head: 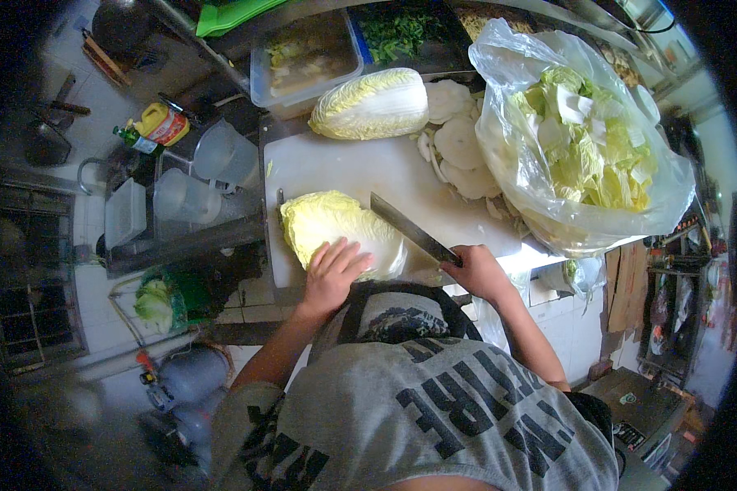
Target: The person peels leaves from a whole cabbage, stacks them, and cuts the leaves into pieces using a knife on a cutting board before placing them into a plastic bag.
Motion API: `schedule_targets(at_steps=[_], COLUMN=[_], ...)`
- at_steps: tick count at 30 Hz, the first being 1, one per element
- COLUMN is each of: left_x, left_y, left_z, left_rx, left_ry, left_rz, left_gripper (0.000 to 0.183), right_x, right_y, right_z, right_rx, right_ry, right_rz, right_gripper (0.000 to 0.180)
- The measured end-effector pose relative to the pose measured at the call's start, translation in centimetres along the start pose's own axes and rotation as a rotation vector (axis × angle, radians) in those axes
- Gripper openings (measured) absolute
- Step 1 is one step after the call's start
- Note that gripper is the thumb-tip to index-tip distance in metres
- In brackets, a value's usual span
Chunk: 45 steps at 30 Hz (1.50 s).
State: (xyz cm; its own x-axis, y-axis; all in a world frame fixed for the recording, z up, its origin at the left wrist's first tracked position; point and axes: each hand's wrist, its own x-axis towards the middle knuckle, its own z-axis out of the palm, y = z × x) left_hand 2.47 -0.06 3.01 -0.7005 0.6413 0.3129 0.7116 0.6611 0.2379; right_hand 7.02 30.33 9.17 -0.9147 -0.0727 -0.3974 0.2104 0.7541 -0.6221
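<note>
On a white cutting board [331,161], a napa cabbage [338,218] lies on its side at the near left. My left hand [336,273] rests on it with the fingers spread over the leaves. The handle of a cleaver [414,230] is in my right hand [479,270], and its blade points up and left beside the cabbage's right end. A second, whole napa cabbage [371,104] lies along the far edge of the board. Cut cabbage base slices [464,144] are heaped to its right. A clear plastic bag [510,166] of cut cabbage leaves [589,141] stands at the right.
Behind the board sit a plastic tub [350,58] of food in liquid and a container of chopped greens [399,34]. Clear plastic pitchers [187,196] stand to the left near an oil jug [163,126]. Lower left are a bagged cabbage [155,307] and a gas cylinder [193,374].
</note>
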Motion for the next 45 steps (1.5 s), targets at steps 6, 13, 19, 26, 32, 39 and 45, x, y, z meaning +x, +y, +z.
schedule_targets(at_steps=[6, 13, 19, 26, 32, 39, 45], left_x=[-1.0, 0.6, -0.7, -0.8, 0.1, 2.6, 2.8], left_y=[-1.1, -2.2, -4.6, -3.3, -3.5, -0.6, 0.8], left_z=[0.0, -2.0, 0.0, 1.0, 0.1, 4.3, 6.6], left_rx=[0.010, -0.047, -0.182, -0.224, -0.039, -0.035, 0.034], left_ry=[0.098, 0.169, -0.019, 0.018, 0.059, 0.079, 0.126], left_rz=[0.047, 0.194, 0.168, 0.166, 0.259, 0.103, 0.057], left_gripper=[0.025, 0.020, 0.025, 0.027, 0.034, 0.032, 0.030], right_x=[-0.1, -0.1, -0.1, -0.4, 0.1, -0.7, 3.4], right_y=[0.1, -0.7, -1.6, -2.7, -2.5, -7.5, -10.0], right_z=[0.6, 0.5, 0.3, 0.4, 1.3, -1.9, -1.0], right_rx=[0.029, -0.022, -0.007, 0.009, 0.000, -0.149, -0.473], right_ry=[0.048, 0.013, -0.016, 0.023, 0.045, 0.282, 0.120], right_rz=[-0.056, -0.008, 0.044, 0.052, 0.045, -0.098, -0.177], right_gripper=[0.025, 0.022, 0.024, 0.025, 0.023, 0.023, 0.026])
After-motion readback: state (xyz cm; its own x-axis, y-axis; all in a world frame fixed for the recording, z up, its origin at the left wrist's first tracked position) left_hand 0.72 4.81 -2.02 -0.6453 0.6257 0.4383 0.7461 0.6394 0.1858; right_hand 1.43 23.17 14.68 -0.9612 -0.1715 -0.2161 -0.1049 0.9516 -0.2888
